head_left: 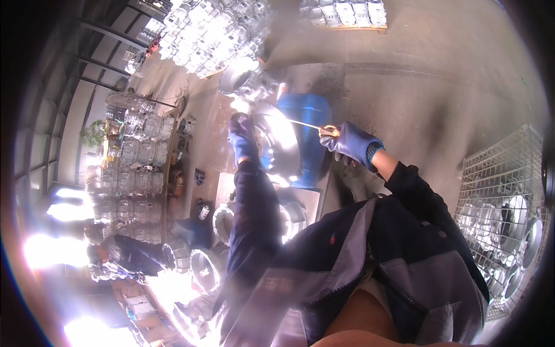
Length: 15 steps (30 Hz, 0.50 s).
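In blue work gloves, both my hands are at a large, round, silvery metal casting (286, 139), its surface partly washed out by glare. My left hand (241, 139) grips the casting's left rim; its fingertips are dark and hard to make out. My right hand (354, 143) is closed around the yellowish handle of a thin, rod-like hand tool (305, 124). The tool's shaft points left to the upper part of the casting, and its tip is lost in the glare. A blue plastic drum (309, 110) stands beneath and behind the casting.
More castings (202, 269) stand at the lower left, near another person (133, 254) bending over. Stacked castings (214, 34) rise at the far side. A wire cage (497, 168) holding metal parts is on the right. Shelved castings (141, 153) line the left.
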Each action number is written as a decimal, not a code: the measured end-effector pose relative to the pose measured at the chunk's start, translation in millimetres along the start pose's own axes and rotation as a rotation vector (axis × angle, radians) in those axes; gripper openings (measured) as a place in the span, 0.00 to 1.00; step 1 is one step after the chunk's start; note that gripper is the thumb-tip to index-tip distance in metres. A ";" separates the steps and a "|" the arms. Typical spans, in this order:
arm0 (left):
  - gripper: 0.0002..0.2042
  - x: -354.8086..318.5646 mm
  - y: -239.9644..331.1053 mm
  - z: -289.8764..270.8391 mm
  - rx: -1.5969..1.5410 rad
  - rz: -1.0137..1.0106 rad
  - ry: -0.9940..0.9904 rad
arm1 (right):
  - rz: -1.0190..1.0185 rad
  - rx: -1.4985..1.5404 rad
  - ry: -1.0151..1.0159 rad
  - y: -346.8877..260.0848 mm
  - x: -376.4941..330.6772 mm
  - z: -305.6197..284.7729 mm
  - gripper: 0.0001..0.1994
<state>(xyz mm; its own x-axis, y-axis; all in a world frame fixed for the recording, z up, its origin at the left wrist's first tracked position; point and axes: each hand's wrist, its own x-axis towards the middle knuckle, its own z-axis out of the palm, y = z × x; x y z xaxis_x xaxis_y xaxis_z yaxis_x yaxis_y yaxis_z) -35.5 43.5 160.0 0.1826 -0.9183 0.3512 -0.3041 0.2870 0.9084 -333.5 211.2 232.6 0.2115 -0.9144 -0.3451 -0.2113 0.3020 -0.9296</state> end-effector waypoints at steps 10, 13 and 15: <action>0.14 7.4 -18.3 -4.7 0.120 -0.047 -0.003 | -0.042 -0.030 -0.052 10.9 28.5 -1.8 0.19; 0.20 21.3 -31.4 -6.0 0.426 -0.009 0.021 | -0.046 0.013 -0.009 18.0 38.1 -6.5 0.18; 0.24 24.1 -38.2 -4.0 0.568 -0.065 0.039 | 0.005 0.046 0.093 19.6 42.0 -10.7 0.18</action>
<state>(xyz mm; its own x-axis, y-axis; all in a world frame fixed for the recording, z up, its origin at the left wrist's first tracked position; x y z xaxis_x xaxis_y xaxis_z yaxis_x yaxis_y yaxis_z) -15.7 11.5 134.7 0.2487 -0.9154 0.3165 -0.7437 0.0289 0.6679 -339.0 175.9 201.3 0.1210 -0.9334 -0.3379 -0.1677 0.3163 -0.9337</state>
